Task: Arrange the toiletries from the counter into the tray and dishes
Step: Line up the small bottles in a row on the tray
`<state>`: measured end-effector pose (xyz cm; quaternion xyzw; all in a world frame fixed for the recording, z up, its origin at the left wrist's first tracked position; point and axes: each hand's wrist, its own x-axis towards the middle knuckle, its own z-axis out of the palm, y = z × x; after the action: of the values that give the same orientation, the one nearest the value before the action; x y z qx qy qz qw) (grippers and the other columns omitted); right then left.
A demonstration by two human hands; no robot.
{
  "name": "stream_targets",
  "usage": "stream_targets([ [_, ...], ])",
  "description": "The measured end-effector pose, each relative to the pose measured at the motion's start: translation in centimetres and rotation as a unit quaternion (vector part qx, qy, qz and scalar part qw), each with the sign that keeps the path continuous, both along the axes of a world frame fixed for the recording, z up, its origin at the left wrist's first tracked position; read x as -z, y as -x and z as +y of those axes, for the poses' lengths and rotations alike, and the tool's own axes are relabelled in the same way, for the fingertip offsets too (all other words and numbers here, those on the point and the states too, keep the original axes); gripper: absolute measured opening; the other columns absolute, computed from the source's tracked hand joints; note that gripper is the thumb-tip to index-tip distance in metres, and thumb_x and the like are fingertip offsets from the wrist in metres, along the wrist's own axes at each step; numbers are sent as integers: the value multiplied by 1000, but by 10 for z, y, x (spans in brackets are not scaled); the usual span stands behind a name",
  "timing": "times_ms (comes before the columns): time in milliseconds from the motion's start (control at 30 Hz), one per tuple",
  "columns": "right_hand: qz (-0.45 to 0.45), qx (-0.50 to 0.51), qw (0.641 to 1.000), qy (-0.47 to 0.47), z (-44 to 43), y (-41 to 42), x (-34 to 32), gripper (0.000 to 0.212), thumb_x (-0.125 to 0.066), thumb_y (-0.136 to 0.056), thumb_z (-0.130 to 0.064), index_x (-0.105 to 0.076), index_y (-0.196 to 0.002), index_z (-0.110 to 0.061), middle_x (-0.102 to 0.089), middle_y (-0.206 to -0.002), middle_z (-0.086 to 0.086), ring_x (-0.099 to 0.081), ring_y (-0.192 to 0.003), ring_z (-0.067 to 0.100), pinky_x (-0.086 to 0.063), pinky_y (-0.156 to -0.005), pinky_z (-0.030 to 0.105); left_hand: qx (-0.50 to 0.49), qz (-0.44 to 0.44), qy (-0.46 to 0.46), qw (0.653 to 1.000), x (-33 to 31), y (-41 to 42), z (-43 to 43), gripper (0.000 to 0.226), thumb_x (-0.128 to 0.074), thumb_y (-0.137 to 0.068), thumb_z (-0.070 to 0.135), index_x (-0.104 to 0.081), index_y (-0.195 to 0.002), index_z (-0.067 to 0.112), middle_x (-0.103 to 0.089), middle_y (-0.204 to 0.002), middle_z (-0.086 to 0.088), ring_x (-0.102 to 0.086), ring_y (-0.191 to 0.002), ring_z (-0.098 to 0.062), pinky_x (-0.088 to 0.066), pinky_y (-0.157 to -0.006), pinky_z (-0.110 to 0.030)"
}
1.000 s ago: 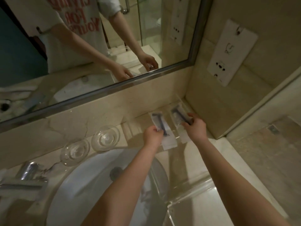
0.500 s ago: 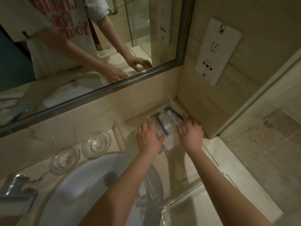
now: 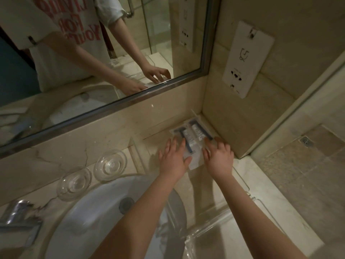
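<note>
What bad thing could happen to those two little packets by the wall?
The two packets overlap at their near ends, so the left hand and right hand pressing on them might slide one askew or crumple it. The clear tray is hard to see in the dim light, so a wrist might knock its rim. The two glass dishes stand right at the sink's edge; a bump might tip one in.
</note>
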<state>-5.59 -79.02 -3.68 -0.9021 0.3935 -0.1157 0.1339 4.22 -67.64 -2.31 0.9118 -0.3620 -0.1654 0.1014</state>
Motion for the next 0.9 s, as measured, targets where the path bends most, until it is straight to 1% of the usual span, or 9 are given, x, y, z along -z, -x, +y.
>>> stream_targets([
  [100,4,-7,1000,-16,-2,1,-5,38,-54,-90,-34,-59,-125,-20,-57,-124,21,-53,-105,41,-44,-85,46,-3,10,-6,1000,-6,1,1,66,-39,-93,48,-12,-149,25,-5,-159,-3,-2,-147,-21,-13,-116,-52],
  [167,-9,-11,1000,-11,0,4,-10,42,-49,-89,-38,-60,-124,-19,-58,-123,21,-53,-105,41,-45,-83,47,-7,15,-3,1000,-12,2,6,65,-39,-93,47,-13,-149,24,-5,-159,-5,-3,-147,-22,-11,-116,-51],
  [267,-35,-39,999,-3,10,11,-18,53,-37,-84,-44,-59,-122,-15,-59,-120,21,-55,-107,42,-49,-81,50,-4,9,3,1000,-22,6,22,64,-38,-94,45,-14,-149,22,-6,-159,-7,-3,-147,-22,-9,-117,-51],
  [367,-58,-71,996,5,25,19,-25,52,-40,-83,-43,-59,-122,-15,-57,-127,22,-54,-112,44,-51,-83,53,0,-13,-2,1000,-34,13,45,63,-37,-95,45,-16,-148,21,-7,-159,-7,-1,-147,-21,-7,-117,-50],
  [533,-86,-110,990,-1,64,36,-41,53,-40,-84,-43,-60,-121,-12,-56,-128,20,-52,-116,42,-47,-91,53,-12,-42,16,999,-51,35,95,60,-40,-94,43,-24,-146,19,-9,-159,-5,1,-147,-20,-7,-117,-50],
  [667,-89,-173,981,-7,109,50,-49,47,-45,-83,-38,-60,-119,-11,-58,-126,17,-54,-114,40,-50,-87,49,-22,-46,5,999,-59,57,149,59,-39,-95,43,-22,-146,21,-8,-159,-3,2,-147,-20,-6,-117,-47],
  [767,-90,-217,972,-17,148,61,-49,46,-45,-82,-37,-62,-115,-11,-61,-119,16,-58,-107,39,-52,-83,47,-46,-41,-1,998,-58,72,195,59,-40,-94,42,-23,-146,21,-9,-159,-3,2,-147,-20,-6,-117,-46],
  [900,-58,-268,961,-32,205,72,-41,47,-45,-79,-38,-63,-113,-10,-64,-114,16,-61,-101,39,-53,-82,47,-76,-29,-25,996,-51,90,260,57,-39,-94,44,-26,-145,21,-13,-157,-3,-1,-147,-22,-10,-117,-45],
])
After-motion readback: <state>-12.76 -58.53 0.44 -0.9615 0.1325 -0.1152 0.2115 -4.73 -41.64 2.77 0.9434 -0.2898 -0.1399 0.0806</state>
